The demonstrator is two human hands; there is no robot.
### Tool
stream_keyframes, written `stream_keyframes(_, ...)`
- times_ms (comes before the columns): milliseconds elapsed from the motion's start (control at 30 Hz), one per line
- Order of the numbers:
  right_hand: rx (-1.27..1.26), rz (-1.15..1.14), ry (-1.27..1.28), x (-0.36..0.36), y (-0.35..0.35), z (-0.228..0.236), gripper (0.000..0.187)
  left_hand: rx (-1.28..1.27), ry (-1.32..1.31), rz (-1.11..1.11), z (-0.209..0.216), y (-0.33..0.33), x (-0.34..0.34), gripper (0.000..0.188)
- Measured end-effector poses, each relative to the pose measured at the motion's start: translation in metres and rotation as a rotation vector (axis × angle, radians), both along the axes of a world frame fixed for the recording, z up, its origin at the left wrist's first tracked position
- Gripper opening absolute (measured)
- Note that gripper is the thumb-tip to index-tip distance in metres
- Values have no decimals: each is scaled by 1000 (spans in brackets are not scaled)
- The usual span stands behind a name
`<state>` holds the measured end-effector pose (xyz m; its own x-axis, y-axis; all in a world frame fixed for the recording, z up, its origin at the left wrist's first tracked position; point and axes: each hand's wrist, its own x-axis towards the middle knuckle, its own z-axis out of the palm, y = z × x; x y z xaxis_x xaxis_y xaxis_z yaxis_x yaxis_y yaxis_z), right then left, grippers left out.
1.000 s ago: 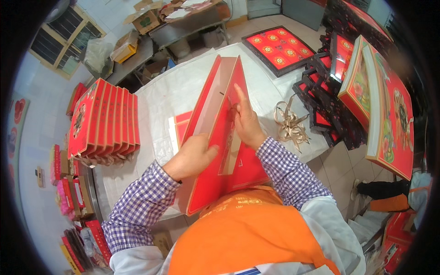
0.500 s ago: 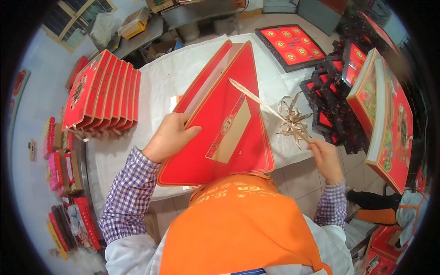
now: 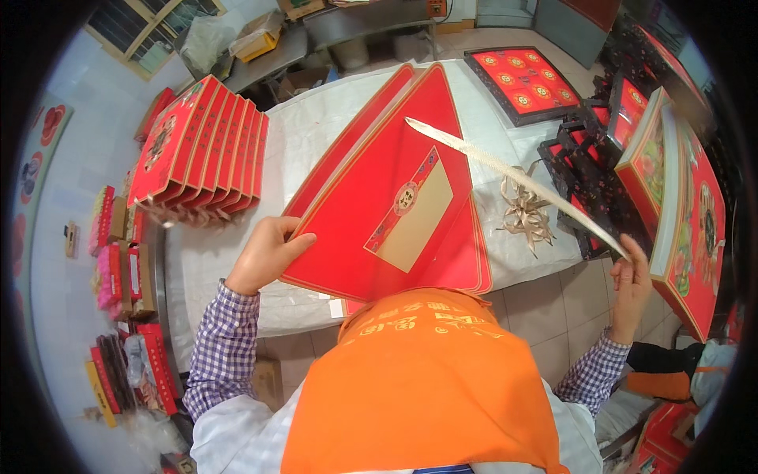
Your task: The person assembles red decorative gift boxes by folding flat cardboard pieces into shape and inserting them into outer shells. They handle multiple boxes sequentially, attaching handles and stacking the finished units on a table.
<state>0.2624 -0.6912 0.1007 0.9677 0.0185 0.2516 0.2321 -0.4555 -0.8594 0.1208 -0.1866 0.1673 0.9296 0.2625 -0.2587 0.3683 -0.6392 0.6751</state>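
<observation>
A red gift box (image 3: 335, 229) with gold edging and a cream-and-patterned label stands tilted in front of me on the covered table. My left hand (image 3: 264, 257) grips its lower left edge, the thumb over the front panel. From near the panel's top, a flat cream-gold ribbon (image 3: 521, 180) stretches down to the right. Its far end is pinched in the fingers of my right hand (image 3: 630, 288), out past the table's edge. Behind the ribbon lies a loose bundle of similar ribbons (image 3: 527, 212). How the ribbon is fixed inside the box is hidden.
Several red boxes (image 3: 201, 150) stand in a row at the left. A black-framed tray (image 3: 517, 83) with round gold designs lies at the far right. Dark trays (image 3: 580, 182) and more patterned red boxes (image 3: 695, 221) are stacked on the right. White sheeting (image 3: 300, 312) covers the table.
My right hand has moved right and outward, drawing a longer length of ribbon away from the bundle. The box has shifted and tilted slightly, with my left hand still on its edge.
</observation>
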Motion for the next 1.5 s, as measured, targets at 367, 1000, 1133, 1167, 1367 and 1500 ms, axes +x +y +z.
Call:
stream_keyframes(367, 846, 689, -295, -16, 25, 43, 15, -206, -120, -54, -15, 11, 3, 33)
stream_keyframes(1000, 284, 973, -266, -22, 204, 75, 5, -103, -101, -78, -18, 7, 5, 24)
stream_keyframes(1133, -7, 887, -430, -18, 289, 19, 10, 25, -93, -142, 1, -10, 17, 22)
stream_keyframes(1167, -79, 878, -429, -16, 301, 6, 10, 42, -115, -145, 1, -13, 18, 22)
stream_keyframes(1367, -249, 858, -435, -15, 318, -17, 13, -94, -192, -109, -12, -21, 12, 27)
stream_keyframes(1500, -217, 867, -455, -15, 317, -16, 13, -75, -227, -120, -17, -22, 11, 27)
